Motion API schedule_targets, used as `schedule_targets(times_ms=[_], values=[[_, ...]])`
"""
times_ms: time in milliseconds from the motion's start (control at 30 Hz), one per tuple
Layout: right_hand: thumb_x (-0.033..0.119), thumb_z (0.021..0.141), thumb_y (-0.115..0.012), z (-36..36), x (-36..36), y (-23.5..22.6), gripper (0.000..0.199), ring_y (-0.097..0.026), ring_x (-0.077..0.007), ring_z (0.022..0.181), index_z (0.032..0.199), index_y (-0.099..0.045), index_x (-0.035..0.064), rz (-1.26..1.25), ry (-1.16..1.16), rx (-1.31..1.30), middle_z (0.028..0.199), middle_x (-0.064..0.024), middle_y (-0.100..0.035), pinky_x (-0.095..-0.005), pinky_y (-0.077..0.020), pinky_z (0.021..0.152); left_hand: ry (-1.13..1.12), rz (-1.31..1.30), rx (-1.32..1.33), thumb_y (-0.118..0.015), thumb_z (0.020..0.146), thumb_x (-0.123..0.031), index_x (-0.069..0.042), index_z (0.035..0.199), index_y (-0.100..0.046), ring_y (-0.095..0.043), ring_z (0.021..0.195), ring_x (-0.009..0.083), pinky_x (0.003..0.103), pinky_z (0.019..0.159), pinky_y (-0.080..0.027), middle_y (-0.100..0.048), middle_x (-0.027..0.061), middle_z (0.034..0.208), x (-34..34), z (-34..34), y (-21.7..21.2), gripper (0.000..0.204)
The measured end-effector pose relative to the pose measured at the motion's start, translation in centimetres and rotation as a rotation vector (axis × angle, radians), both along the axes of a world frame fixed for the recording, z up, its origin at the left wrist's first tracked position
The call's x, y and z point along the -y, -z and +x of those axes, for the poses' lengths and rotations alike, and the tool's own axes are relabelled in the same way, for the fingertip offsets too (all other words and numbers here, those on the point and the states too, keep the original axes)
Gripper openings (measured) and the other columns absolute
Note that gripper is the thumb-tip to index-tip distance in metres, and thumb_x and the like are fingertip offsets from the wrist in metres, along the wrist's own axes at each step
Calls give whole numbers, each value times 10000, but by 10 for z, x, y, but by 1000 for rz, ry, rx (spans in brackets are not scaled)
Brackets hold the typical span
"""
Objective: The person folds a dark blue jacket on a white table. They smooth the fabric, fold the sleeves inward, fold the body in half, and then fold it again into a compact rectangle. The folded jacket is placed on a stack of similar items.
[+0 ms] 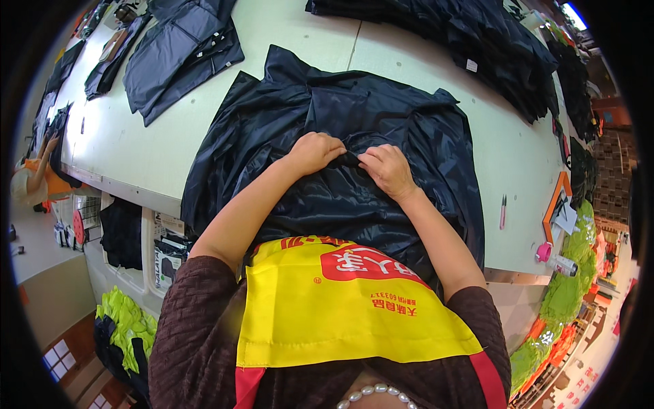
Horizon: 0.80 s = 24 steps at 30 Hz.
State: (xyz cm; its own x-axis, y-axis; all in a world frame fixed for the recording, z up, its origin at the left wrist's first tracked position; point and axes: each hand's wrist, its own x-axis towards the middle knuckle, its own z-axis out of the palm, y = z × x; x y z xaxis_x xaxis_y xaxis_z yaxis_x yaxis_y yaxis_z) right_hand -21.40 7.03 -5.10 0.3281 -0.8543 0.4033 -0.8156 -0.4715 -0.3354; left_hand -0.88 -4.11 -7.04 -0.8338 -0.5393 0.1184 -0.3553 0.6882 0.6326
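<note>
A dark navy, shiny garment [354, 198] lies spread over the near part of the white table, its lower part reaching up to my yellow apron. Close together near its middle, both hands grip the same fold of cloth. My left hand [317, 151] pinches the fold with its fingers closed. On the other side of a short raised strip of fabric, my right hand [388, 170] pinches it too, thumb and fingertips pressed together. Whether the strip is a seam, a placket or a pocket edge, I cannot make out.
Folded dark garments [180, 58] lie at the far left of the white table [286, 34]. A larger dark pile [463, 34] covers the far right. Small pink-handled snips [503, 213] and an orange-edged tray [557, 204] are at the right. Another person [34, 180] is at the left.
</note>
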Motion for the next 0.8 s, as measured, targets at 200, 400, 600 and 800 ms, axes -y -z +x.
schedule_targets(times_ms=[200, 400, 600, 800], values=[[117, 751, -669, -5, 10, 22, 109, -564, -221, 758, 853, -635, 98, 48, 135, 47, 751, -32, -577, -335, -465, 670, 3, -216, -55, -622, 831, -310, -116, 963, -673, -616, 756, 272, 365, 712, -481, -633, 97, 787, -16, 1, -14, 240], [163, 702, -726, 14, 3, -15, 231, -543, -242, 854, 900, -626, 99, -24, 112, -56, 855, -36, -562, -358, -442, 734, -15, 12, 131, -609, 833, -352, -137, 960, -685, -639, 814, 261, 353, 719, -497, -677, 72, 882, 2, -5, 0, 261], [250, 772, -684, -1, 18, 19, 176, -609, -246, 798, 869, -692, 104, 248, 146, 139, 808, -55, -646, -345, -487, 707, -125, 23, 119, -641, 806, -352, -116, 939, -681, -626, 828, 274, 383, 735, -487, -664, 64, 874, 5, -11, -10, 274], [343, 807, -617, -7, 47, -5, 254, -647, -278, 809, 908, -712, 130, 827, 281, 175, 839, -101, -682, -374, -494, 736, -12, -446, -31, -637, 811, -297, -125, 855, -692, -553, 855, 204, 353, 768, -414, -646, 4, 857, -3, -10, 0, 186]])
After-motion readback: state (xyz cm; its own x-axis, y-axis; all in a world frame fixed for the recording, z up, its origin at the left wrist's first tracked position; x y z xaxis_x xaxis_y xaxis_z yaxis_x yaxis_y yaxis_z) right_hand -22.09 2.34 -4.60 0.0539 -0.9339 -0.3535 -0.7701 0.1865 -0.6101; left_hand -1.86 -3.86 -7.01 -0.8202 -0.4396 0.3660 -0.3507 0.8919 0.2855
